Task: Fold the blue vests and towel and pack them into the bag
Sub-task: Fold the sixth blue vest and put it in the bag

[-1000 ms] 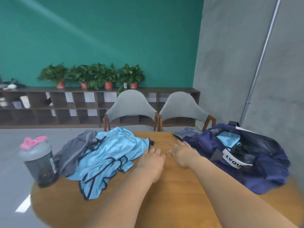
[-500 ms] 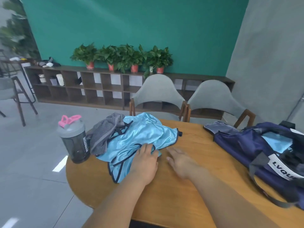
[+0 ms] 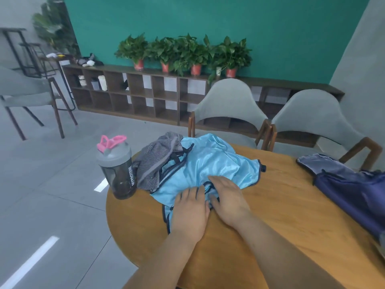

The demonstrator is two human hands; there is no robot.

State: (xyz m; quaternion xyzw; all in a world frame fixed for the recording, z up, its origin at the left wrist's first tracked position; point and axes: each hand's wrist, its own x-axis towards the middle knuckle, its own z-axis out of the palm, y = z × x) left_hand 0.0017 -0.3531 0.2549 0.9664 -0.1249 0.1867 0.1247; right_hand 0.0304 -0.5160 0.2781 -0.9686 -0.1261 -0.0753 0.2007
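Both hands lie side by side on the near edge of the crumpled blue vests (image 3: pixel 210 163): the left hand (image 3: pixel 190 209) and the right hand (image 3: pixel 228 199) rest flat, fingers stretched out and gripping nothing. The vests sit in a heap on the round tabletop (image 3: pixel 277 205), with the grey towel (image 3: pixel 157 161) bunched against their left side next to a bottle (image 3: pixel 117 170). The bag (image 3: pixel 352 190) lies well apart at the right edge.
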